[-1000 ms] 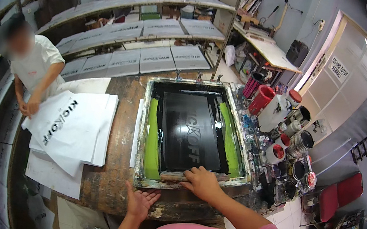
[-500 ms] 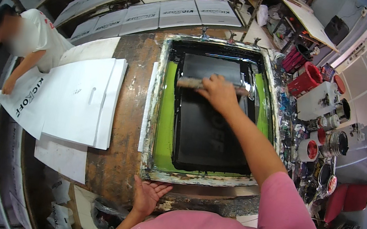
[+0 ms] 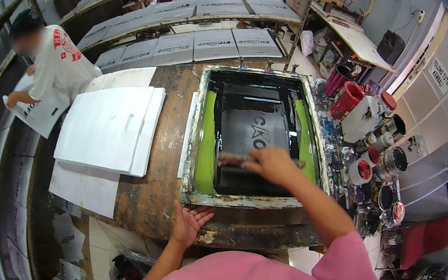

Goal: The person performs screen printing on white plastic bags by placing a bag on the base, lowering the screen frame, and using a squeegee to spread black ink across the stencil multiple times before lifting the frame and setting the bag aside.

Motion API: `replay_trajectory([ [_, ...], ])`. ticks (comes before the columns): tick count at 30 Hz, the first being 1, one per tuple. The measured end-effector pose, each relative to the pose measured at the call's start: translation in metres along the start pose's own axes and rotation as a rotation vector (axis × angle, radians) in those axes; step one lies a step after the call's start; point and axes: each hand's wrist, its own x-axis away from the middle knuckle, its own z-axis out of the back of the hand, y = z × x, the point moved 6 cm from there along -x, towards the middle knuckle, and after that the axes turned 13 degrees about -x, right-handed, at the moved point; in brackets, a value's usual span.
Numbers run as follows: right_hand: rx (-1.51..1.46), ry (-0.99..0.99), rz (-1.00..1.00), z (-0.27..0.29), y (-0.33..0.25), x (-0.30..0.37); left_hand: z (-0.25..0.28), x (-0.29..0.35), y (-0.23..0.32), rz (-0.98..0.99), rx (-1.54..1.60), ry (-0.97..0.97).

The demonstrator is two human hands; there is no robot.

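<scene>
- In the head view, at the middle of the frame, the person's right hand [image 3: 273, 164] has its grip clamped on a squeegee [image 3: 231, 160], which lies across the lower half of the screen frame [image 3: 244, 202].
- Just below that frame's near edge, at lower centre, the left hand [image 3: 190, 224] lies palm up with its fingers apart and its grip holding nothing; whether it touches the edge I cannot tell.
- Above the squeegee, part of the dark lettering [image 3: 260, 136] shows on the mesh; black ink [image 3: 217, 185] is below it, so the stroke looks mostly run, with a short strip left.
- Left of centre on the table [image 3: 170, 132], a stack of white sheets [image 3: 103, 126] shows no large lettering on top, so these look unprinted.
- At upper left, a co-worker [image 3: 69, 58] holds a lettered sheet [image 3: 41, 114].
- Across the upper middle, a rack [image 3: 301, 28] bears rows of lettered sheets [image 3: 211, 44], apparently finished; how many remain cannot be told.
</scene>
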Motion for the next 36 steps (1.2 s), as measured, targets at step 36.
replay_trajectory([
  [36,0.306,0.741,0.313,0.265,-0.161,-0.048,-0.106,-0.085,0.183,-0.881,-1.342,0.552],
])
